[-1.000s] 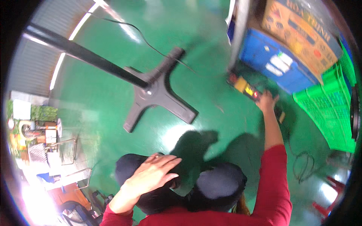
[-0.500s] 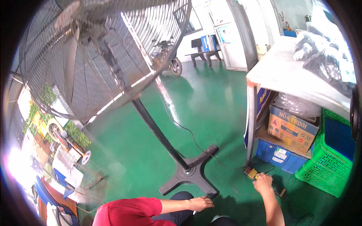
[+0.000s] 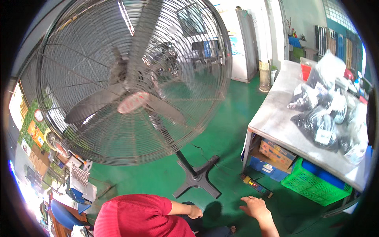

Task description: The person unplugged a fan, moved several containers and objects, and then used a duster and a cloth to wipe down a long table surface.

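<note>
My right hand (image 3: 254, 206) hovers low over the green floor with its fingers spread and nothing in it. It is a short way in front of a dark power strip (image 3: 256, 185) with yellow switches that lies on the floor by the table leg. My left hand (image 3: 195, 212) comes out of a red sleeve and rests on my dark-trousered knee, holding nothing. A large pedestal fan (image 3: 132, 83) with a round wire cage stands just ahead. Its black cross-shaped base (image 3: 197, 181) lies between my hands and a little beyond them.
A grey table (image 3: 276, 118) on the right carries several black-filled plastic bags (image 3: 323, 126). Under it are a green crate (image 3: 314, 183), a blue bin (image 3: 268, 168) and a cardboard box (image 3: 276, 150). A cable runs from the fan base. Cluttered shelves stand at the far left.
The view has swung up from the floor to the fan's head. My right hand has drawn back off the power strip, and my left hand stays on my knee.
</note>
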`<state>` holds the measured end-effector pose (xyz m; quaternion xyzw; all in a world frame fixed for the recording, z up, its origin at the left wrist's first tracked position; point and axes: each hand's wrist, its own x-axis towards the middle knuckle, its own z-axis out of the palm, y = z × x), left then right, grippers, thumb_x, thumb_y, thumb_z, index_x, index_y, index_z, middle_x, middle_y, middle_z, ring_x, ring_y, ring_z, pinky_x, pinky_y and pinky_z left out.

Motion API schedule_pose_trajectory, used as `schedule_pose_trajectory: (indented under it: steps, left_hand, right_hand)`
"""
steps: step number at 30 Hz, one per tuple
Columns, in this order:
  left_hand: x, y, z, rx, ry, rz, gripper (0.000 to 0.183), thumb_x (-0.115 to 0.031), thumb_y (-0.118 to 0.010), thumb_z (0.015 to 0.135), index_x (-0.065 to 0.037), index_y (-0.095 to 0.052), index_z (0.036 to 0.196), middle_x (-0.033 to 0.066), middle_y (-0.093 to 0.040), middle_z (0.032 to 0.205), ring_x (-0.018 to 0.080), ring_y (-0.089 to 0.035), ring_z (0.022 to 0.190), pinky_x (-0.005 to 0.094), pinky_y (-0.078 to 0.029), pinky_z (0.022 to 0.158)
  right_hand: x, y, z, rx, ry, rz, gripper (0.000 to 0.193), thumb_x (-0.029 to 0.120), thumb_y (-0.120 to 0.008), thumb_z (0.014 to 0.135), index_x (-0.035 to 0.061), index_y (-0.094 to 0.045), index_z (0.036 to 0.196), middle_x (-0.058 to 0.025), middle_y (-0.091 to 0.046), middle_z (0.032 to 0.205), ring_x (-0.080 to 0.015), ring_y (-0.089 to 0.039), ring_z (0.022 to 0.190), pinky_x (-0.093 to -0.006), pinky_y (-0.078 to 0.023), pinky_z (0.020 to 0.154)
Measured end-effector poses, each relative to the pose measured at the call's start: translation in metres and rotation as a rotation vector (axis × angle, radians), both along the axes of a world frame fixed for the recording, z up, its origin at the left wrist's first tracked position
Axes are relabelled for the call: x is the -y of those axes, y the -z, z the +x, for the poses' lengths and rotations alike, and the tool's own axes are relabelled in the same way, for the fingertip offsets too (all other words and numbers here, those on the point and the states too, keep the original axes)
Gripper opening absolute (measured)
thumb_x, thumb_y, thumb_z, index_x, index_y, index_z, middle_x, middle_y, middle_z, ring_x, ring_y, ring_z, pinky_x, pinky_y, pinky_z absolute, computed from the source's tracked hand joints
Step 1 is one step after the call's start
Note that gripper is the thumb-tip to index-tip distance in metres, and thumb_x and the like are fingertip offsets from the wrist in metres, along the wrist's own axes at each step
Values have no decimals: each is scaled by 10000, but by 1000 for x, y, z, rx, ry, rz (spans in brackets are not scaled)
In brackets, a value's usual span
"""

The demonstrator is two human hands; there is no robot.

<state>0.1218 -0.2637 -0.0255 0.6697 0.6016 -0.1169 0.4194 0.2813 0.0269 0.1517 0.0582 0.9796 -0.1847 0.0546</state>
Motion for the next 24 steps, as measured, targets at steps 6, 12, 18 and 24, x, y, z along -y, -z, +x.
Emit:
schedule_pose_trajectory:
  steps: [6,12,18,24]
  left_hand:
    - [-10,-114,20,115,-124,179,221,-123,-522,680,-69,-603,879,132,-614,867,305,-582,824,416,-464,709]
    - [11,-131,27,-5,-371,178,245,-122,-495,690,-113,-617,903,136,-613,912,321,-584,858,431,-466,727]
    - [59,-137,53,-77,-689,-28,300,-177,-484,731,-127,-608,1000,138,-591,1024,318,-553,962,423,-440,828]
    - [68,-204,76,-5,-1042,-139,330,-251,-471,771,-149,-580,1065,110,-569,1093,285,-503,1060,401,-399,895]
  right_hand:
    - [0,-141,19,64,30,-102,366,308,-631,721,124,-566,1030,-111,-596,957,-314,-587,852,-419,-466,745]
    - [-12,-244,-6,128,-83,-93,377,318,-598,762,118,-547,1077,-106,-575,1043,-301,-553,942,-417,-437,806]
    - [0,-274,-36,134,-302,-16,378,301,-578,784,126,-521,1113,-104,-562,1077,-291,-543,972,-436,-421,822]
    - [9,-255,-42,298,-349,-99,389,323,-575,786,132,-518,1121,-86,-575,1064,-261,-536,999,-398,-424,836]
